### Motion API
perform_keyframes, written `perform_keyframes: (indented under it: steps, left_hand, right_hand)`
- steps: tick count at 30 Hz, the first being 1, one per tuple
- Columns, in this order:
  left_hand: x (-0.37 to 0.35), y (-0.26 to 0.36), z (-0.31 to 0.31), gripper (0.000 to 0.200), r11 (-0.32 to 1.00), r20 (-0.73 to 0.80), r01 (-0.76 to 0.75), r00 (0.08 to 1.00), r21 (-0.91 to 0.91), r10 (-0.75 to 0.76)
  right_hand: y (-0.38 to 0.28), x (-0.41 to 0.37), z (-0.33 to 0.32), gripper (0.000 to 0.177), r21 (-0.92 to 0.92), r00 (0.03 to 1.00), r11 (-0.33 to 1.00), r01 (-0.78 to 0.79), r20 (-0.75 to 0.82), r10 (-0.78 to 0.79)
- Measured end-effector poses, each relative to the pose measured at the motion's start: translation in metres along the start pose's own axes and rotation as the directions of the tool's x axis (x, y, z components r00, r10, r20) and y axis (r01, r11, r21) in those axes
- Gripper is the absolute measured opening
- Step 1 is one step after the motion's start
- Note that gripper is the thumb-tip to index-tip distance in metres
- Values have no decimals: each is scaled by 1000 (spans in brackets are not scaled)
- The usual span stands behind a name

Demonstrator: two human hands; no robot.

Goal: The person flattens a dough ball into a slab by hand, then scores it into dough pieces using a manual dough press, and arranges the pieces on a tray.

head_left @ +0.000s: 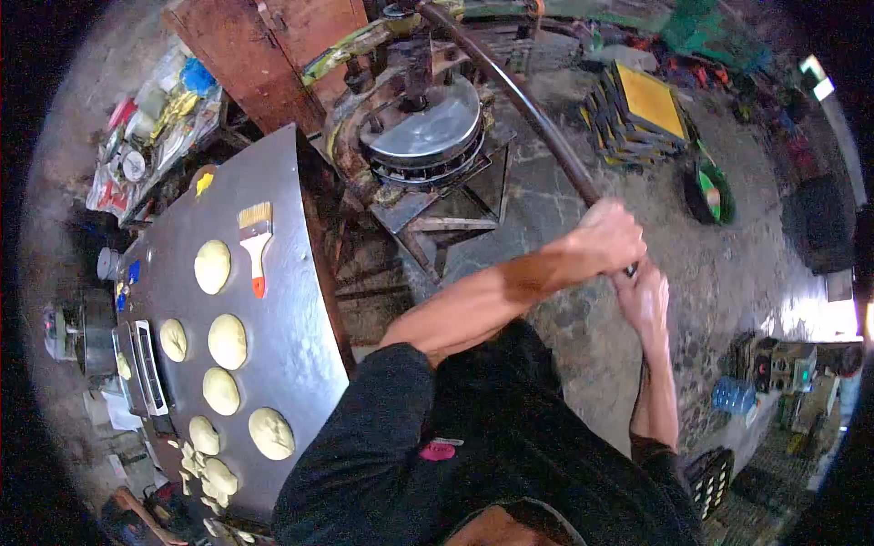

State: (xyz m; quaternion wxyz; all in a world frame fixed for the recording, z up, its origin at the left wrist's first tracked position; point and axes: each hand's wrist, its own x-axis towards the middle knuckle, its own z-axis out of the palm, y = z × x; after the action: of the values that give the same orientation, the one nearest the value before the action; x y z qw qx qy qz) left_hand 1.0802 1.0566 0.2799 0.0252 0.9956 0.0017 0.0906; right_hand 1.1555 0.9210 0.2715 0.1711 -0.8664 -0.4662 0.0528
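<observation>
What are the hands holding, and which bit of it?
A long dark bar, held at its near end, with the left hand above the right hand.

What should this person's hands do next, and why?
Probably push the long bar down a little with both hands. The left hand and right hand are together at its near end, while its far end reaches over the round metal plate, so it looks like a lever.

I see a black top point(546, 437) with dark elbow-length sleeves point(382, 391) and a pink oval mark point(438, 450) on its front.
</observation>
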Motion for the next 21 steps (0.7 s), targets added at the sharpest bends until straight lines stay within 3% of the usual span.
perform_keyframes:
  steps: [1, 2, 4, 5, 6, 7, 9, 10, 11, 13, 14, 16, 17, 18, 19, 20, 21]
  left_hand:
    - [-23, 12, 7, 8, 987, -277, -128, 956, -101, 96]
    - [-44, 22, 13, 5, 949, -541, -274, 828, -158, 149]
    - [-73, 48, 7, 5, 930, -449, -330, 864, -160, 229]
    - [-82, 67, 10, 5, 959, -345, -265, 914, -103, 215]
    - [-90, 76, 32, 16, 933, -474, -313, 858, -175, 199]
    - [-95, 81, 42, 16, 931, -477, -317, 856, -182, 199]
    - [-99, 85, 58, 14, 920, -196, -325, 939, -221, 284]
    - [-99, 85, 88, 14, 922, -198, -319, 940, -218, 278]
    - [-97, 83, 128, 15, 810, -349, -385, 906, -442, 241]
    - [-91, 84, 137, 17, 641, -479, -454, 865, -619, 151]
    - [-93, 75, 112, 19, 826, -496, -409, 848, -388, 188]
    - [-96, 77, 74, 21, 940, -494, -314, 843, -134, 212]
    - [-96, 81, 60, 20, 850, -455, -312, 885, -424, 98]
    - [-95, 82, 50, 19, 681, -385, -283, 923, -675, 2]
    - [-93, 84, 39, 19, 446, -291, -229, 954, -865, -74]
    - [-90, 79, 25, 19, 180, -180, -158, 977, -971, -113]
    - [-92, 76, 8, 14, 529, -274, -221, 962, -819, -22]
  right_hand:
    - [0, -30, 4, 40, 52, 1000, 999, 5, 11, -6]
    - [-1, -56, 8, 39, 106, 1000, 994, 13, 15, -14]
    - [7, -100, 15, 28, 22, 963, 998, -65, 265, 57]
    - [-1, -115, 7, 21, 134, 966, 989, 64, 240, -95]
    - [-2, -127, 15, 17, 244, 971, 969, 38, 220, -93]
    - [12, -136, 34, 17, 238, 971, 971, 31, 223, -86]
    - [41, -141, 67, 21, 477, 926, 879, -4, 333, -176]
    - [35, -134, 56, 23, 512, 918, 859, 16, 333, -216]
    - [29, -127, 45, 26, 546, 908, 837, 35, 333, -255]
    - [18, -116, 34, 29, 570, 863, 821, -14, 422, -278]
    - [16, -110, 30, 28, 481, 834, 877, 4, 483, -268]
    - [9, -120, 22, 27, 587, 836, 810, 11, 438, -329]
    - [7, -123, 15, 27, 684, 852, 729, 15, 374, -368]
    - [1, -117, -16, 28, 624, 790, 781, -10, 484, -376]
    - [-6, -113, -46, 28, 622, 786, 783, -16, 492, -375]
    - [-19, -104, -69, 29, 526, 730, 846, -86, 611, -306]
    - [-27, -99, -77, 31, 419, 661, 896, -149, 716, -224]
